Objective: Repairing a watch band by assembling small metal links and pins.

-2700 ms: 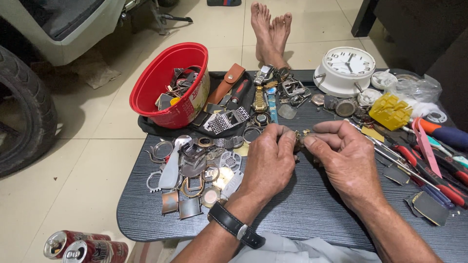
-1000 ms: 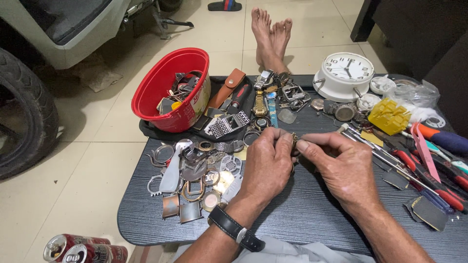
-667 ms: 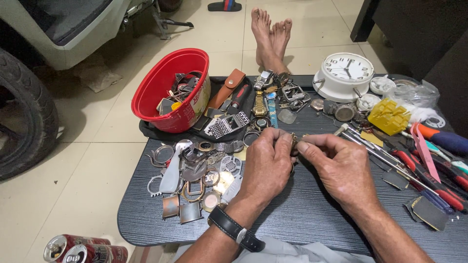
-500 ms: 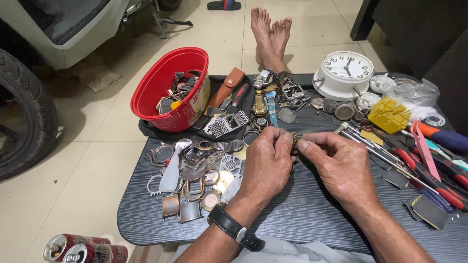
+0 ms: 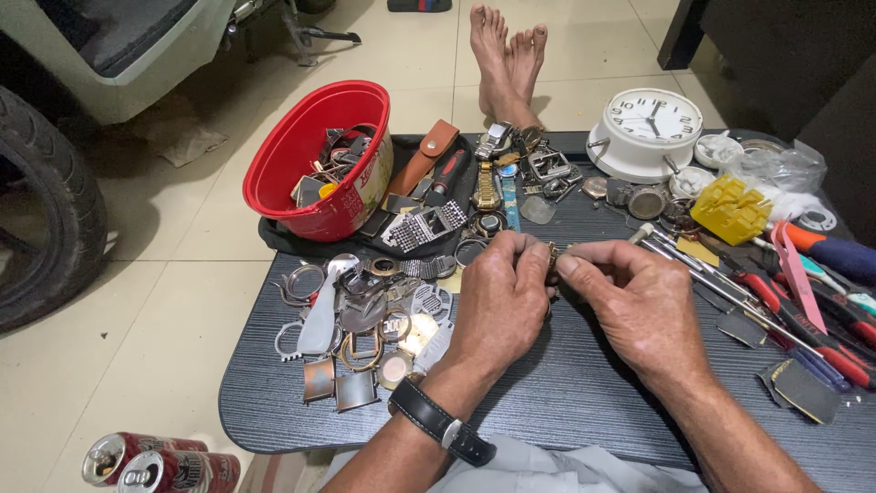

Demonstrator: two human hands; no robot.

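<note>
Both my hands meet over the middle of a dark wood-grain table point(image 5: 584, 402). My left hand point(image 5: 500, 301), with a black wristwatch on the wrist, and my right hand point(image 5: 639, 297) pinch a small brass-coloured watch part point(image 5: 553, 255) between their fingertips. Most of that part is hidden by my fingers. A heap of watch cases, bezels and metal bands point(image 5: 365, 319) lies just left of my left hand.
A red plastic bucket point(image 5: 301, 160) of watch parts stands at the back left. A white clock point(image 5: 650, 128), a yellow block point(image 5: 730, 208) and several screwdrivers point(image 5: 803, 315) fill the right side. Another person's bare feet point(image 5: 506, 55) rest beyond the table. Two drink cans point(image 5: 155, 461) and a tyre point(image 5: 41, 210) are at the left.
My hands have stayed pinched together on the small part, shifting only slightly. Nothing else on the table has moved.
</note>
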